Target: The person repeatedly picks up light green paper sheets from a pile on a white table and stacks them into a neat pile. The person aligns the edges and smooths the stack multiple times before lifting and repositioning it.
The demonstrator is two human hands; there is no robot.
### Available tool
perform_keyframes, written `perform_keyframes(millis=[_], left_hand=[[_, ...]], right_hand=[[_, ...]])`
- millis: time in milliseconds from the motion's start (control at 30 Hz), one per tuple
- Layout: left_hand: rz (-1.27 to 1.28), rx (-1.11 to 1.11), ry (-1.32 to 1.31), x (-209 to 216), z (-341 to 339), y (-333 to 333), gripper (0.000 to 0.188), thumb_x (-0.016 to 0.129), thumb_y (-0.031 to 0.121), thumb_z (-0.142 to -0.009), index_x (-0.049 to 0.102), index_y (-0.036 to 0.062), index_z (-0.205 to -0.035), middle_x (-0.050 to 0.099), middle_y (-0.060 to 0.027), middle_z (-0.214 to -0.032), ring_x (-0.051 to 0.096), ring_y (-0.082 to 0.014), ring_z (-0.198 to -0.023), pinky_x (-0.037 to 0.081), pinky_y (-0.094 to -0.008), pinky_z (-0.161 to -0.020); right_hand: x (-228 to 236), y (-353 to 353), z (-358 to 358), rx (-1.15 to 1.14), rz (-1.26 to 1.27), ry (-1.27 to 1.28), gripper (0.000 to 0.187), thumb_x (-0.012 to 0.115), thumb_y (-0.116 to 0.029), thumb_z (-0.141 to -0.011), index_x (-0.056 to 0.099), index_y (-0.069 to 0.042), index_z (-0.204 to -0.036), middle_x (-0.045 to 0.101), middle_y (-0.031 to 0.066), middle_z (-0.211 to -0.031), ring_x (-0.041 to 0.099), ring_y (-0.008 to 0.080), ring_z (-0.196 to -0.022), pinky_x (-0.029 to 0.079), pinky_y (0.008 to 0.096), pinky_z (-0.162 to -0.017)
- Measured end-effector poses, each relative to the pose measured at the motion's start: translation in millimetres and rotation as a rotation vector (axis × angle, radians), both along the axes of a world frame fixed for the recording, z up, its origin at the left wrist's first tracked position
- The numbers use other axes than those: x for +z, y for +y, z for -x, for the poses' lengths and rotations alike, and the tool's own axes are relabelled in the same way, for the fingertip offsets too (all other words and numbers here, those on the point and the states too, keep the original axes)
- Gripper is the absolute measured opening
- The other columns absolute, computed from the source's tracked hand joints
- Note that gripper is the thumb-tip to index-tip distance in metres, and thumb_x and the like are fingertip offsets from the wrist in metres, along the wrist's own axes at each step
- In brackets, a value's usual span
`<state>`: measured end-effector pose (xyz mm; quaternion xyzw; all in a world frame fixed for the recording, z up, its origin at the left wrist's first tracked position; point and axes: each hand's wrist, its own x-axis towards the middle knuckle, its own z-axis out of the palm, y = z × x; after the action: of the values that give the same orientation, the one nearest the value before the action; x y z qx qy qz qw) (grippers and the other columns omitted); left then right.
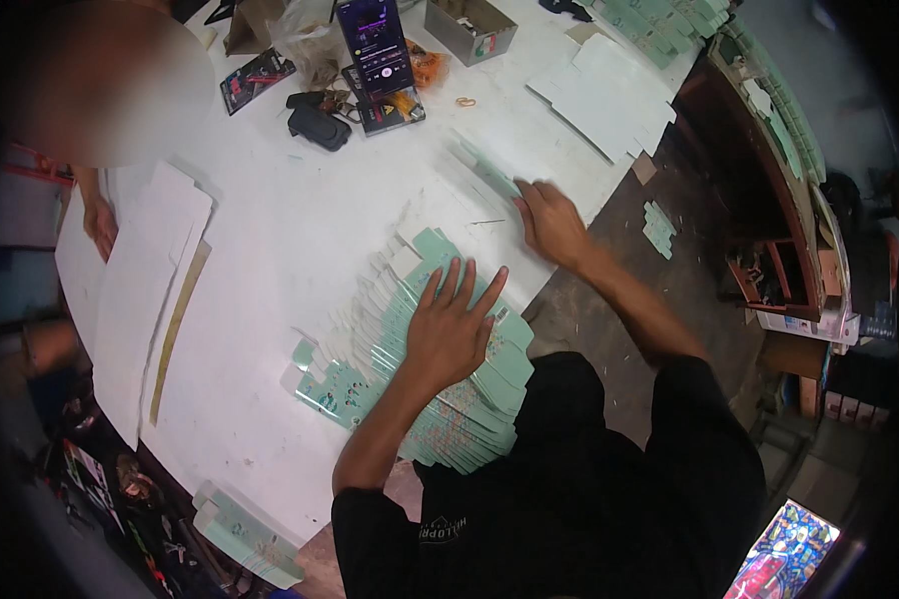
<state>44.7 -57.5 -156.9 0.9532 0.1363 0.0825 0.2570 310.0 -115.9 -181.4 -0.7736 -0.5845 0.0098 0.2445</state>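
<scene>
A fanned-out pile of flat, mint-green printed cartons (449,424) lies on the white table (260,419) right in front of me. My left hand (448,329) rests on top of the pile with its fingers spread. Beyond it and to the right, my right hand (552,222) pinches the end of a single green-and-white folding carton (486,170), held edge-up over the table. Motion blurs that carton, so its far end is unclear.
A phone (378,50) is propped at the back beside a black pouch (319,126), packets and an open metal tin (472,28). White card sheets (609,95) and green cartons lie far right. At left, another person's hand (100,228) touches stacked white boards (150,290). One carton (659,230) is on the floor.
</scene>
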Motion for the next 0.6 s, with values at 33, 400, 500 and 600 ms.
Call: perform_keyframes(millis=[33, 400, 500, 600], left_hand=[[-0.040, 0.038, -0.027, 3, -2, -1, 0.068, 0.063, 0.026, -0.097, 0.043, 0.0098, -0.161, 0.041, -0.0276, -0.163, 0.033, -0.0437, -0.156, 0.017, -0.0614, -0.128], [0.007, -0.075, 0.174, 13, -2, 6, 0.147, 0.065, 0.099, -0.062, 0.037, -0.0095, -0.158, 0.027, -0.0302, -0.169, 0.018, -0.0438, -0.161, 0.003, -0.0616, -0.130], [0.020, -0.042, 0.132, 14, -2, 4, 0.135, 0.063, 0.095, -0.070, 0.045, -0.0093, -0.154, 0.033, -0.0303, -0.167, 0.022, -0.0442, -0.160, 0.004, -0.0614, -0.130], [-0.030, -0.021, 0.106, 4, -5, 3, 0.114, 0.059, 0.084, -0.086, 0.048, -0.0074, -0.153, 0.036, -0.0285, -0.166, 0.025, -0.0431, -0.159, 0.006, -0.0617, -0.130]], right_hand=[[18, -2, 21, -0.026, 0.111, 0.440, 0.026, 0.060, -0.017, -0.105, 0.066, 0.007, -0.114, 0.068, 0.0259, -0.092, 0.066, 0.0430, -0.088, 0.053, 0.0478, -0.078], [63, -35, 28, 0.032, -0.211, 1.496, 0.050, 0.041, -0.036, -0.114, 0.054, 0.005, -0.140, 0.068, 0.0292, -0.129, 0.066, 0.0394, -0.124, 0.049, 0.0497, -0.111], [88, -38, 32, 0.155, -0.367, 1.806, 0.064, 0.029, -0.045, -0.115, 0.045, 0.008, -0.147, 0.059, 0.0361, -0.140, 0.058, 0.0463, -0.135, 0.045, 0.0530, -0.117], [99, -39, 35, 0.283, -0.400, 1.877, 0.071, 0.023, -0.050, -0.115, 0.042, 0.009, -0.150, 0.055, 0.0387, -0.143, 0.053, 0.0486, -0.140, 0.042, 0.0541, -0.120]])
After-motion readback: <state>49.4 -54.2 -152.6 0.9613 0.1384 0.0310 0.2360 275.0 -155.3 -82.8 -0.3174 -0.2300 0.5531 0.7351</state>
